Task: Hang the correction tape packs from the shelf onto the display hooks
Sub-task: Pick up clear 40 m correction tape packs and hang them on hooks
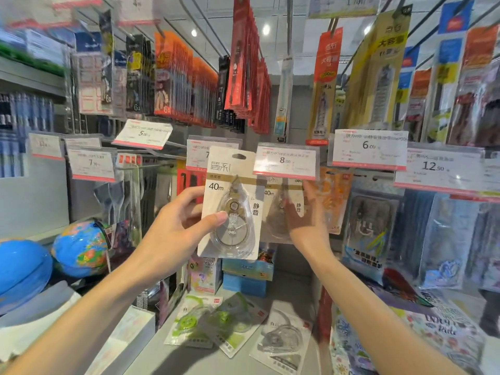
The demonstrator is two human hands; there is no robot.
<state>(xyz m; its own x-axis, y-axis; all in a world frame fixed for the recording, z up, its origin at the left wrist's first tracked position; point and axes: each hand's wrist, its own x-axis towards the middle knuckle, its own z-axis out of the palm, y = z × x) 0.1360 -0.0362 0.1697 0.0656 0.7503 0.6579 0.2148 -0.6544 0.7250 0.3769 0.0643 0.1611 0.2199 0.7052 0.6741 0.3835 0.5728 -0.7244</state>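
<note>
My left hand (178,226) holds a beige correction tape pack (232,196) marked 40m upright in front of the display, thumb on its clear blister. Its hang hole is at the top, beside the 8.00 price tag (286,161). My right hand (305,220) is blurred and rests flat against a matching pack (281,201) that hangs under that tag. Several more correction tape packs lie on the grey shelf (289,296) below: green ones (205,323) and a clear one (282,339).
Price tags on hooks stick out at chest height: 7.00 (92,163), 6.00 (369,147), 12.90 (435,166). Pen packs hang above. Blue globes (81,247) sit low left, small boxes (247,274) stand at the shelf's back, and notebooks (433,331) lie at the right.
</note>
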